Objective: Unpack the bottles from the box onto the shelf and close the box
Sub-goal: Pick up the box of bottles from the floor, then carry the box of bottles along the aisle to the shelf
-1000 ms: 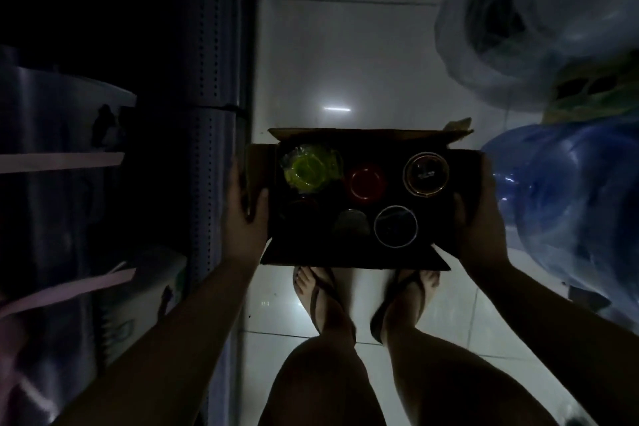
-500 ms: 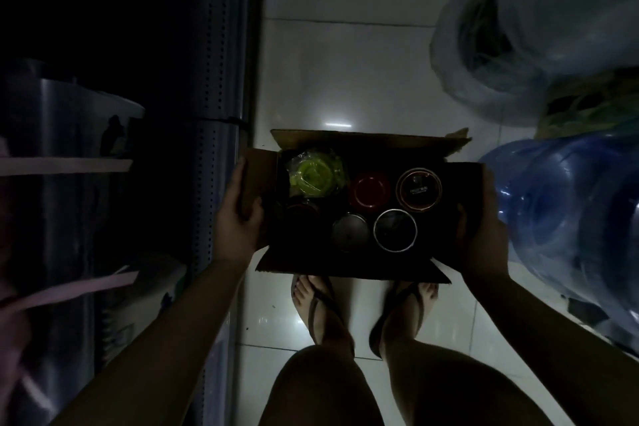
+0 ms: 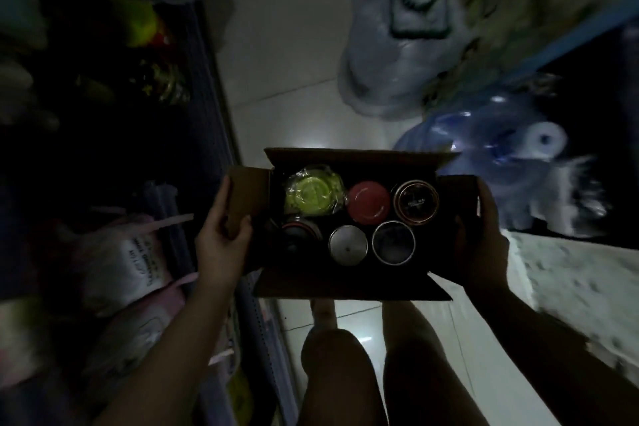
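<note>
- Dim head view, looking down; cardboard box held in the air over a pale tiled floor, all four flaps open.
- Left hand grips the box's left end: thumb curled over the left flap's inner face, fingers wrapped round the outside.
- Right hand holds the right end: fingers curled round the right flap and wall. Dark there, so I cannot tell the exact fingertip placement.
- Six bottles in the box, seen top-down, two rows of three.
- Far row, left to right: yellow-green cap in clear wrap at the far-left corner, red cap mid, dark cap with copper rim at the far-right corner.
- Near row, left to right: dark cap by the left wall, barely lit; silver cap mid; black cap with silver rim at right.
- Caps close-packed; neighbours touch or nearly do.
- Shelf runs along the left, perforated upright edge facing the aisle. On it: white bagged packs and blurred yellow-green goods further up.
- Right of the box: blue water jug on its side, near the far-right flap. Further off, a jug in a plastic bag stands on the floor.
- Bare legs below the box.
</note>
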A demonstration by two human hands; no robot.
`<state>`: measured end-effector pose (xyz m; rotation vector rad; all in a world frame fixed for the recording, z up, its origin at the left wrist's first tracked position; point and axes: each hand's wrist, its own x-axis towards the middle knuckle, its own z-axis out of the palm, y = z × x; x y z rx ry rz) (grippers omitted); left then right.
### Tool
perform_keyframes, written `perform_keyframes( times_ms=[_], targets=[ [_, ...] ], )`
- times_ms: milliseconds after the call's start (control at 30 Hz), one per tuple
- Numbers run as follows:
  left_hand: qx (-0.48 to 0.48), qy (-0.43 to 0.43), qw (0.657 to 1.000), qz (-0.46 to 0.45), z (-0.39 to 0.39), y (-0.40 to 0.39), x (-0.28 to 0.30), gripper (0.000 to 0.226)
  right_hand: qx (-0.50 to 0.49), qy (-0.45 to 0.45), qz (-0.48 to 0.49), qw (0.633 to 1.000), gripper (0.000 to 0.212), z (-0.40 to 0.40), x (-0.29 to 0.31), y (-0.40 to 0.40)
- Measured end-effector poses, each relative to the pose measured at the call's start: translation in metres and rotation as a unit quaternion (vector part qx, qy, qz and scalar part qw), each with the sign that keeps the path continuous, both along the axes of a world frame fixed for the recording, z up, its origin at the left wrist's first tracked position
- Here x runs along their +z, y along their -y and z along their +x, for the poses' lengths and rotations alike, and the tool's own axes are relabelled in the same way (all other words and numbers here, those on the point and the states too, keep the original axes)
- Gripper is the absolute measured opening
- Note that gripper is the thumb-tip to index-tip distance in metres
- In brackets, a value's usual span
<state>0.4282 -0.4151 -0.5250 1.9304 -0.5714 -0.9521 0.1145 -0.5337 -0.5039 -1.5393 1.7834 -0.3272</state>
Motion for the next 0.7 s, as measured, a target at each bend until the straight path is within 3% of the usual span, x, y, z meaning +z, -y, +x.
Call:
perform_keyframes(
  times_ms=[200,367,567,700],
  targets=[
    [-0.165,0.022,0.986,-0.016,-0.037,0.038,0.144,0.074,-0.145,-0.039,-0.049,0.987,0.065,-0.068,0.138,-0.063],
    [-0.304,0.033,0.952,-0.024,-0.096,0.072,0.218,0.068,-0.268,-0.019,-0.094,0.959,0.064,-0.130,0.218,-0.128],
    [-0.470,0.054,0.879,-0.064,-0.217,0.088,0.273,0.073,-0.428,0.007,-0.113,0.897,0.064,-0.209,0.273,-0.224],
    [-0.552,0.039,0.830,-0.065,-0.317,0.065,0.291,0.076,-0.531,0.006,-0.113,0.840,0.067,-0.263,0.279,-0.302]
  ],
)
